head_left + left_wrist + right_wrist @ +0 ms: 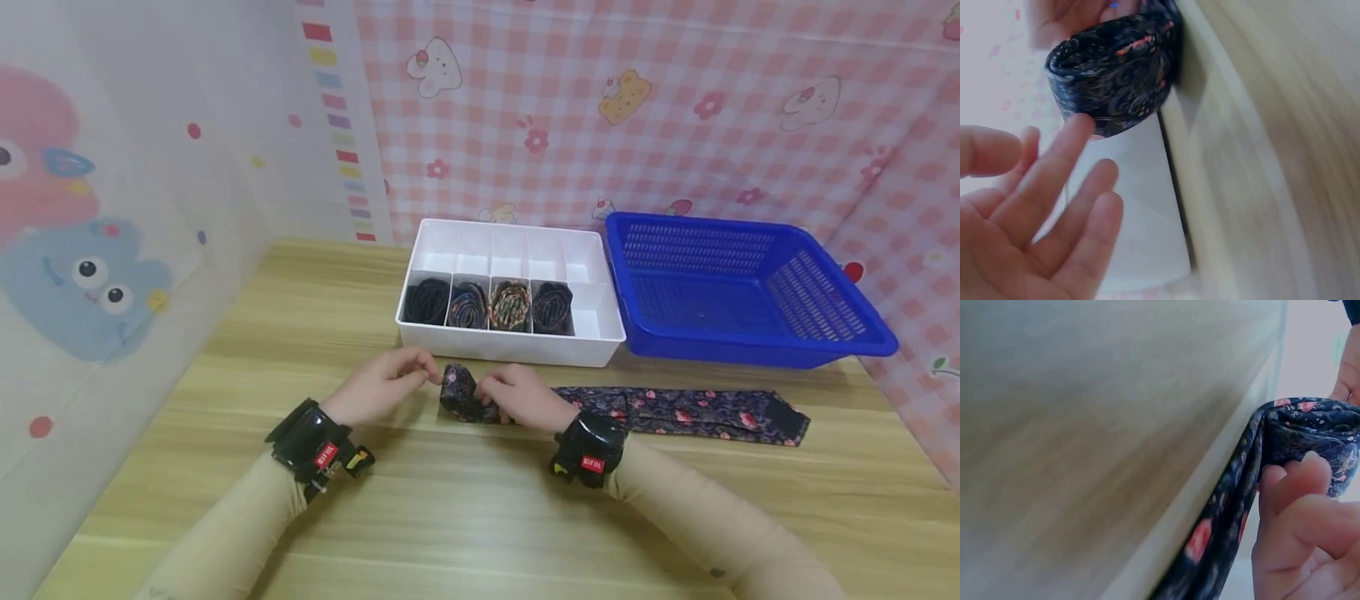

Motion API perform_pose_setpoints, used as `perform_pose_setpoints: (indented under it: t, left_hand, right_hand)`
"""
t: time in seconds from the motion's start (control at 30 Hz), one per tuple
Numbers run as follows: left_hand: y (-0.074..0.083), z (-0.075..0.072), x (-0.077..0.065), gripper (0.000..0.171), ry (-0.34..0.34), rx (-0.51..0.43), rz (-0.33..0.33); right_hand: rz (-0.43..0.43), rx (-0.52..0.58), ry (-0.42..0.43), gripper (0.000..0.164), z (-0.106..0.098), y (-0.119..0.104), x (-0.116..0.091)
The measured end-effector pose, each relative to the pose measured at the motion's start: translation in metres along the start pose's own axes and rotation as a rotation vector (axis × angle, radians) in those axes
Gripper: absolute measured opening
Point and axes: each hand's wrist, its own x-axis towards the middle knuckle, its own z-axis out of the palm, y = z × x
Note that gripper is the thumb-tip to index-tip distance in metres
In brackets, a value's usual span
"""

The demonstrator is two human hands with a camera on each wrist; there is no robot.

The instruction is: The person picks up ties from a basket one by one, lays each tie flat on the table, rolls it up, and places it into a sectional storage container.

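Note:
A dark necktie (690, 410) with pink flowers lies across the table, its left end wound into a roll (455, 390). My right hand (528, 398) is at the right side of that roll, its curled fingers (1300, 478) holding the tie where the flat length meets the coil. On the other side, my left hand (381, 387) has its fingers loosely spread, and the index fingertip touches the roll's outer face (1113, 94) in the left wrist view. The flat length runs right to a pointed tip, partly covered by my right hand.
Behind the hands stands a white divided box (510, 342); rolled dark and patterned ties (510, 307) fill several front compartments. A blue plastic basket (757, 350) stands at its right. Checked pink cloth (675, 150) hangs behind the wooden table (450, 517).

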Motion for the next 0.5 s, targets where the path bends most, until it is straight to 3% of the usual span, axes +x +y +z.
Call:
perform_pose_setpoints:
  t: [0.13, 0.3, 0.5]
  left_hand:
    - [0.007, 0.009, 0.009, 0.015, -0.053, -0.07, 0.073]
    - [0.017, 0.03, 0.021, 0.019, -0.148, -0.03, 0.129]
    - [0.033, 0.06, 0.031, 0.026, -0.294, 0.27, 0.245]
  right_hand:
    - [0.108, 0.151, -0.006, 0.044, -0.01, 0.005, -0.009]
    - [0.149, 0.127, 0.01, 0.05, -0.022, 0.018, -0.02]
    - [0.135, -0.054, 0.025, 0.037, -0.035, 0.036, -0.03]
